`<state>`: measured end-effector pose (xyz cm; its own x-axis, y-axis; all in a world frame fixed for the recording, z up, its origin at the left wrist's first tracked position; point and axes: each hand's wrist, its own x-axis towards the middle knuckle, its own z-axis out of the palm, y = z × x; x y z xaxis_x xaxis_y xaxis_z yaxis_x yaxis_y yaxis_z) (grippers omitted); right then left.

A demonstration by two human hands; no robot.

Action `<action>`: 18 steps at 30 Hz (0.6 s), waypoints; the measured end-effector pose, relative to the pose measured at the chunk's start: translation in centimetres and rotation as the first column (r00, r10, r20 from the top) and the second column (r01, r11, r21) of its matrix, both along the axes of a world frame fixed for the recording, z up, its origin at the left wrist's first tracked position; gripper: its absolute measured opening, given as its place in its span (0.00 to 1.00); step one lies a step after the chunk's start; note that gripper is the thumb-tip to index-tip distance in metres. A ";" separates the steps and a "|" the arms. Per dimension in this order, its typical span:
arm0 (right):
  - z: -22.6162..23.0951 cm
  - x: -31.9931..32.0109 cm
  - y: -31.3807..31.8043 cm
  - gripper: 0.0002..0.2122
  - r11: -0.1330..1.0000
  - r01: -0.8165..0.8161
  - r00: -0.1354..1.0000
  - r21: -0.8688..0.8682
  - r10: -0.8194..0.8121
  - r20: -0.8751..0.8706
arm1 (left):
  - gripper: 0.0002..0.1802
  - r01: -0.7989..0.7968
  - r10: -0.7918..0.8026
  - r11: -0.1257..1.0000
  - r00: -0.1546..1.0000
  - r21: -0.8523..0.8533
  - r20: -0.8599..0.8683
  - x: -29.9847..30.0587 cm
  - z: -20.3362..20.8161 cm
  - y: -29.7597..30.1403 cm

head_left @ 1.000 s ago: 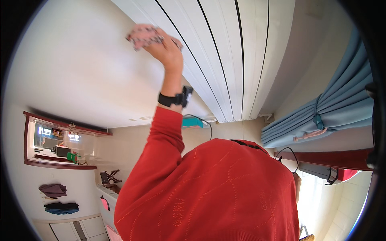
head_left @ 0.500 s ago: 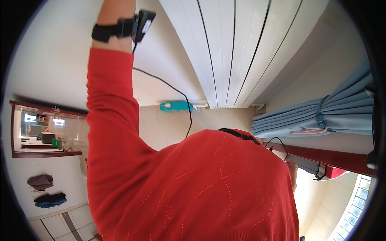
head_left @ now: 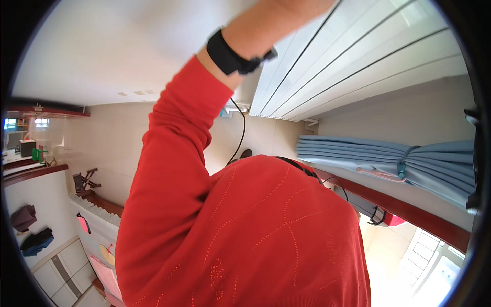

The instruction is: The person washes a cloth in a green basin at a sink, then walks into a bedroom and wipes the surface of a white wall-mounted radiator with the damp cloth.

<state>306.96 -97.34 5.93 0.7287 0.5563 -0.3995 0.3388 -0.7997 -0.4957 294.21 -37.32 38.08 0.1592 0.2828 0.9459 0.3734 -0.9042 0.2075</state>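
My left arm, in a red knitted sleeve, reaches up and to the right. A black strap with a small device goes around its wrist. Only the base of my left hand shows at the top edge; its fingers are cut off, so whatever they touch is hidden. The hand is nearest to a white slatted radiator. A black cable hangs from near the wrist down behind my red top. My right hand is out of sight.
A blue curtain, tied with a band, hangs at the right beside a dark red frame. At the left are a red-framed mirror-like panel, hanging dark clothes and a small folding stool. A dark shoe shows on the tiles.
My left arm has swung rightward, its hand now over toward the radiator. The view has turned, bringing the stool in at left. The bit of right hand seen before is gone.
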 end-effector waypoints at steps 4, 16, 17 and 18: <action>1.5 -0.5 0.7 0.09 0.998 0.001 1.000 -0.061 -0.001 -0.001 | 0.22 0.192 -0.205 0.978 0.959 0.081 0.198 -2.2 -10.2 -1.2; 1.7 0.0 -1.1 0.09 0.996 -0.031 0.999 -0.088 0.030 -0.016 | 0.14 -0.086 -0.170 0.676 0.948 -0.732 -0.268 -6.5 -41.2 -3.6; 1.5 0.1 -1.3 0.09 0.996 -0.033 0.999 -0.081 0.032 -0.018 | 0.12 -0.150 -0.067 0.759 0.950 -0.633 -0.306 -6.4 -43.5 -3.7; 1.4 0.2 -1.6 0.09 0.997 -0.032 0.999 -0.076 0.031 -0.022 | 0.10 -0.124 -0.035 0.768 0.972 -0.629 -0.234 -6.3 -45.6 -3.4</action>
